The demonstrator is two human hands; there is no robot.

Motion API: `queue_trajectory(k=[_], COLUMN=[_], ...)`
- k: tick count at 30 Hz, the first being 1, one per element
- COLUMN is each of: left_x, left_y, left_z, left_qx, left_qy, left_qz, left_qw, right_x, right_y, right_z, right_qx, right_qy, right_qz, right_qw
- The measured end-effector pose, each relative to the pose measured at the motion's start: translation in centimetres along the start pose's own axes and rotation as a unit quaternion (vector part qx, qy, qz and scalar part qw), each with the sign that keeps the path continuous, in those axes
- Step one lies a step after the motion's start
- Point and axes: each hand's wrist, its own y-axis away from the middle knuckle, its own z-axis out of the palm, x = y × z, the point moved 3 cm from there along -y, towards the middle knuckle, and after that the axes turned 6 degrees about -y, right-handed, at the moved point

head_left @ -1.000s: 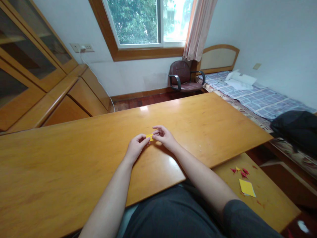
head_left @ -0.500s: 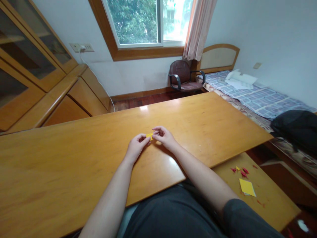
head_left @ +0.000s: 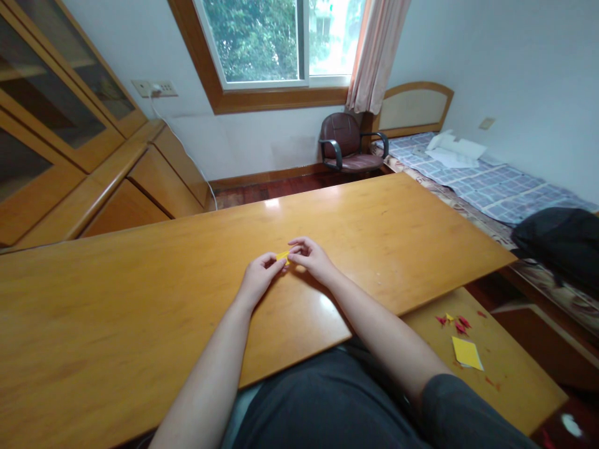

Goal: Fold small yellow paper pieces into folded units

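A small folded piece of yellow paper [head_left: 282,255] is pinched between both of my hands just above the wooden table [head_left: 140,293]. My left hand [head_left: 258,279] grips its left end with fingers curled. My right hand [head_left: 312,258] pinches its right end with thumb and fingertips. Most of the paper is hidden by my fingers.
A lower wooden surface [head_left: 515,368] at my right carries a yellow paper square [head_left: 467,353] and several small red folded pieces [head_left: 456,323]. Beyond the table stand a brown chair [head_left: 349,143], a bed [head_left: 491,181] with a black bag [head_left: 556,240], and wooden cabinets [head_left: 70,156] at left.
Both hands stay in nearly the same place; the fingers have shifted only slightly on the yellow paper.
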Motion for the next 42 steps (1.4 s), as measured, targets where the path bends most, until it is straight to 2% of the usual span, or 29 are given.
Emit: queue_trajectory(k=[11,26,32,42], left_x=[0.24,0.6,0.62,0.67], left_y=[-0.02,0.15,0.19,0.32], left_z=[0.04,0.28,0.1,-0.02], left_qx=[-0.022,-0.04,-0.016,0.014], left_qy=[0.017,-0.021,-0.014,-0.111], left_qz=[-0.006,0.004,-0.008,0.027], left_qw=[1.0,0.999,1.0,0.993], right_x=[-0.08,-0.33,-0.28,0.05], right_y=[0.12,0.26,0.08,0.01], right_z=[0.03,-0.06,-0.05,0.14], right_qx=[-0.011,0.019,0.011,0.005], right_qy=[-0.007,0.033,0.023,0.068], right_qz=[-0.007,-0.021,-0.019,0.003], right_qw=[1.0,0.999,1.0,0.998])
